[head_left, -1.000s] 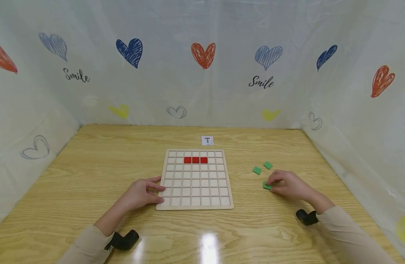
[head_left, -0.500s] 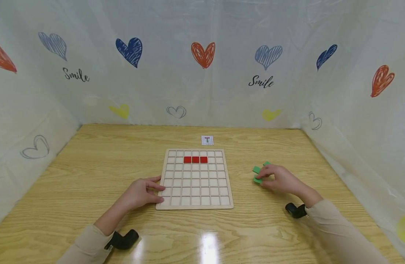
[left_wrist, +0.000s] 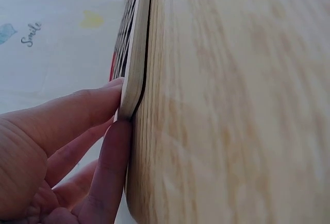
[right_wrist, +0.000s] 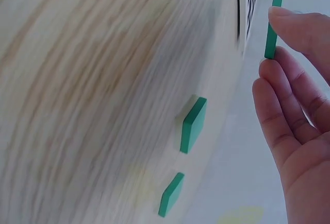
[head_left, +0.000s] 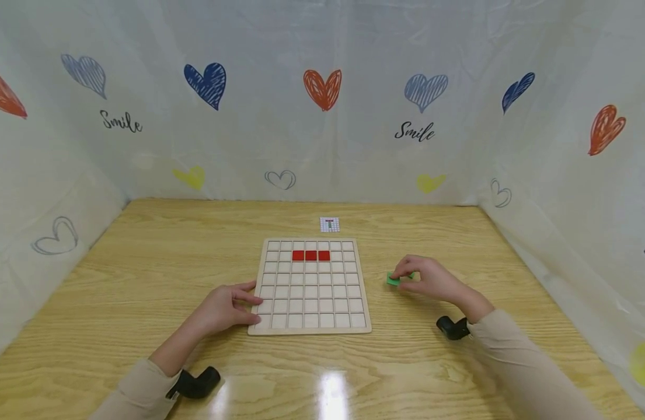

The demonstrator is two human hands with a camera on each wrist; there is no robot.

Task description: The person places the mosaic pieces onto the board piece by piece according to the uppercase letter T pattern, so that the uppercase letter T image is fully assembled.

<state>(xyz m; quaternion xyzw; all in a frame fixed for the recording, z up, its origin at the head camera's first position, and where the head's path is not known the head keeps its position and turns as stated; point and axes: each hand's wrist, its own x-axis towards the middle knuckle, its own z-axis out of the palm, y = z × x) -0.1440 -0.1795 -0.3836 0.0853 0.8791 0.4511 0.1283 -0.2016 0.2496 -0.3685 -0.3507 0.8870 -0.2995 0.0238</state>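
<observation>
Between thumb and fingertips, my right hand [head_left: 432,281] pinches a green square tile [head_left: 392,280], just right of the board. The right wrist view shows this tile [right_wrist: 271,41] on edge, lifted off the table. Two more green tiles lie below it there, one nearer [right_wrist: 193,125] and one farther [right_wrist: 171,194]; the hand mostly hides them from the head view. My left hand [head_left: 225,308] rests its fingers on the left rim of a wooden grid board [head_left: 311,331]. Three red tiles [head_left: 311,255] sit side by side in the board's second row from the far edge.
Behind the board lies a small printed card [head_left: 330,224] with a red and green T pattern on a grid. The wooden table [head_left: 196,233] is bounded by white curtains [head_left: 259,128] at the back and sides. Black wrist mounts [head_left: 198,384] project below both wrists.
My right hand has carried the pinched green tile left and away from me, over the other green tiles toward the board. The left hand and board have stayed put.
</observation>
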